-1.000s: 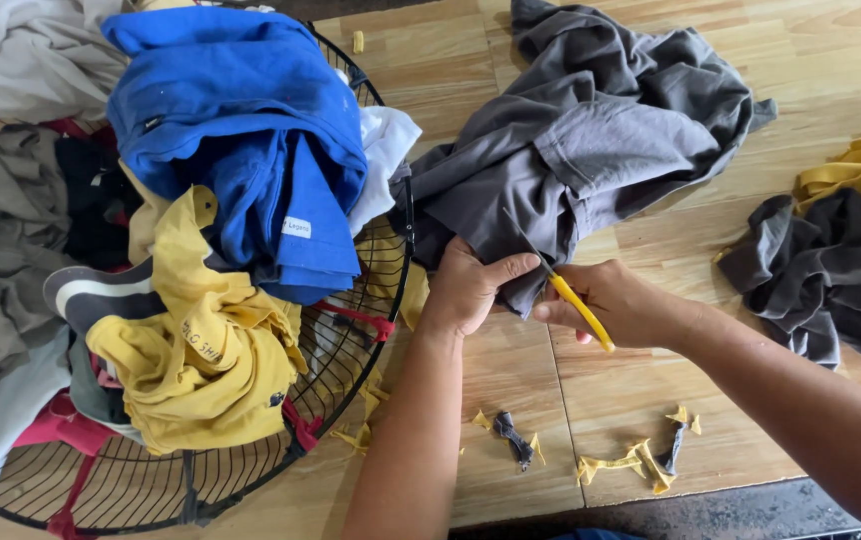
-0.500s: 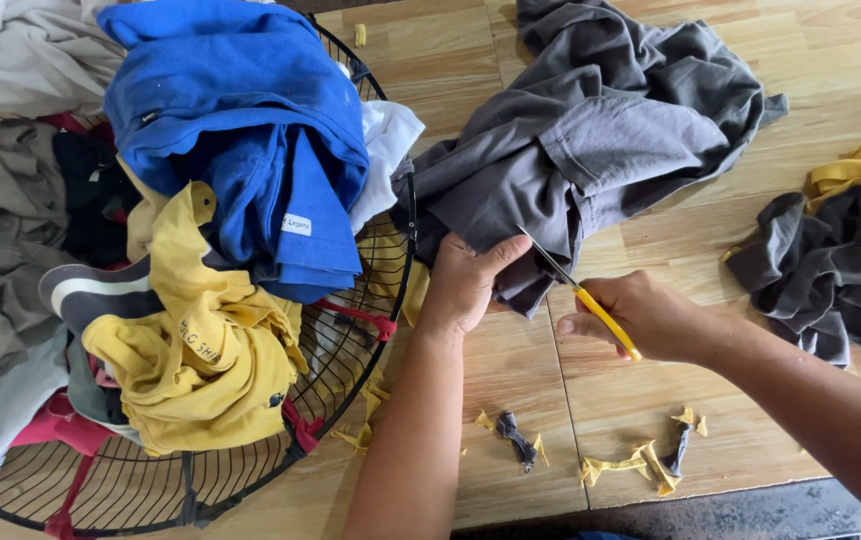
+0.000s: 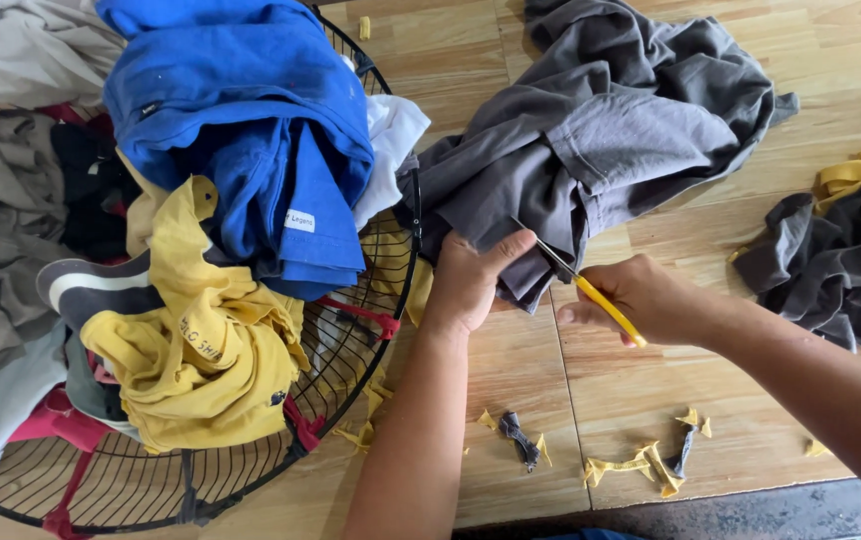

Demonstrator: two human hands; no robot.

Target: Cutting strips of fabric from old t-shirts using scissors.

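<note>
left hand (image 3: pixel 471 280) pinches soft grey garment (image 3: pixel 601 130) hem | right hand (image 3: pixel 636 300) grips yellow-handled thin blade (image 3: pixel 581 282) at hem | garment crumpled on wood-plank surface (image 3: pixel 651 400) | beside round wire basket (image 3: pixel 351 380) of clothes

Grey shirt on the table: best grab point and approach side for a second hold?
Probably the grey shirt's folded lower edge beside the left hand, approached from the near table edge. That hem hangs free there; the right hand's yellow-handled scissors occupy the right side.
</note>
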